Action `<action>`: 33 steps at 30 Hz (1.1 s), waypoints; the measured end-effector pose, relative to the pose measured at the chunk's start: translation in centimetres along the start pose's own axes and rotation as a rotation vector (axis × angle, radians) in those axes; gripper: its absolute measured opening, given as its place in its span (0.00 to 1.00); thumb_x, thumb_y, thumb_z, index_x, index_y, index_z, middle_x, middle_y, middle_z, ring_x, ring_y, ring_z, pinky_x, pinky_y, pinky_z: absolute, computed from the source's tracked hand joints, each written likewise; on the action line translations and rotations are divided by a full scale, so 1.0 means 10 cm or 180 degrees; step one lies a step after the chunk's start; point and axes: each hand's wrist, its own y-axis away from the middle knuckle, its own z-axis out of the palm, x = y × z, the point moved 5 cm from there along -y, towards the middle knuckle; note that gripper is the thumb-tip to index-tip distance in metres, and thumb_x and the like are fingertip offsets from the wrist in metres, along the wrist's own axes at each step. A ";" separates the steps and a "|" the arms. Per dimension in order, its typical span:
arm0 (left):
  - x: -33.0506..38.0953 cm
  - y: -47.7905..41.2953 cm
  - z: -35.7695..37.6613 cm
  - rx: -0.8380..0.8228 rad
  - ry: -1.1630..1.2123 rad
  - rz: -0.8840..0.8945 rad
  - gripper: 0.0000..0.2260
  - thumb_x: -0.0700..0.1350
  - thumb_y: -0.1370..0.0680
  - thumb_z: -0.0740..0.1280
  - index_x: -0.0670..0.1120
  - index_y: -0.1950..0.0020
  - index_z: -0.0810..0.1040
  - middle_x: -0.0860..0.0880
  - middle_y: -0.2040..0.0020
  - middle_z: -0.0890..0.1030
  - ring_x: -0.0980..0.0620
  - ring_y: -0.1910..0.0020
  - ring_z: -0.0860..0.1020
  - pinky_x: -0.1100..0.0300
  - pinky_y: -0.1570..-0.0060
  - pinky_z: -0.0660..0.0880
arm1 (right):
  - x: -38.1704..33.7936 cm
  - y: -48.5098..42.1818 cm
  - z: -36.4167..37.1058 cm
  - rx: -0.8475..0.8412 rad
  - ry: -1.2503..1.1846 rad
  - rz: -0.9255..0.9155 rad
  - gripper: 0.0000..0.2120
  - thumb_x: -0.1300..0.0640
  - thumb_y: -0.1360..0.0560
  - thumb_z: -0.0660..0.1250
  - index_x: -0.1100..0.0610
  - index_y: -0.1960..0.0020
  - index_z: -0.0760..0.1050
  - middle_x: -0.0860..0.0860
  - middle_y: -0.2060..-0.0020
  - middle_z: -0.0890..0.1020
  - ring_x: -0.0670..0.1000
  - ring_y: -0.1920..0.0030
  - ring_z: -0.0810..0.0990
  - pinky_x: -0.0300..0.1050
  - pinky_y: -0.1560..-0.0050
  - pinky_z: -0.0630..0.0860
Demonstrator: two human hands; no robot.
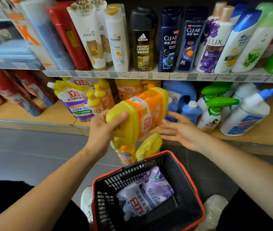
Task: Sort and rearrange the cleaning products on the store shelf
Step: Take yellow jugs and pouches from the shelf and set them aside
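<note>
My left hand [104,129] grips the base of a big yellow jug with an orange label [140,110], held tilted in the air with its top toward the lower shelf [32,114]. My right hand [180,129] is spread flat just right of the jug, fingertips at its lower side. Two more yellow bottles [137,150] stand on the floor under the jug. Small yellow bottles [97,100] and a refill pouch [72,99] stand on the lower shelf behind.
A black basket with a red rim [194,180] sits on the floor between my feet, with purple-white refill pouches [147,192] in it. Blue bottles [190,110] and white spray bottles [214,112] fill the lower shelf's right. Shampoo bottles [142,40] line the upper shelf.
</note>
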 end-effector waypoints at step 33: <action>-1.60 -0.68 -1.35 0.0088 -0.2615 -0.1359 0.16 0.56 0.23 0.72 0.42 0.57 0.84 0.45 0.58 0.85 0.46 0.56 0.82 0.48 0.54 0.81 | 0.21 -2.16 0.98 0.0989 0.2959 -0.0666 0.39 0.48 0.24 0.72 0.53 0.20 0.56 0.55 0.24 0.66 0.59 0.25 0.66 0.54 0.28 0.67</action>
